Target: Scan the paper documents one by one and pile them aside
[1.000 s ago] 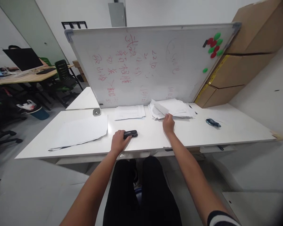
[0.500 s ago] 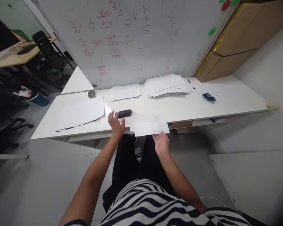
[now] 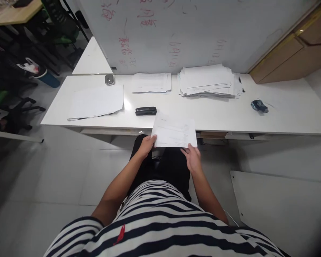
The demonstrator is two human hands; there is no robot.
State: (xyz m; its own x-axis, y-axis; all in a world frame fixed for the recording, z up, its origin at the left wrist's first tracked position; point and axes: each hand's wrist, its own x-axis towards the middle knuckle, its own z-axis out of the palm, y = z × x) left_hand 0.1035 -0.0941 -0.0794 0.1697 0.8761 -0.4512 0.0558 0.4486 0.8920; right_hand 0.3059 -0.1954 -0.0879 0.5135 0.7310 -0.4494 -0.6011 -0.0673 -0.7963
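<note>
Both hands hold a printed sheet of paper over the front edge of the white desk. My left hand is closed on its near left corner, thumb on top. At the near right corner, my right hand pinches it with the thumb above, other fingers partly beneath. Whether it is one sheet or a few together I cannot tell. Just beyond the paper, to the left, a black stapler lies on the desk, touched by neither hand.
Along the whiteboard lie a small paper stack and a bigger, uneven stack. More sheets are at the left, near a small grey square object. A dark blue object sits at right, below cardboard boxes.
My left hand has left the area beside the stapler and taken hold of the paper's left corner. My right hand keeps its corner. The view has tilted downward.
</note>
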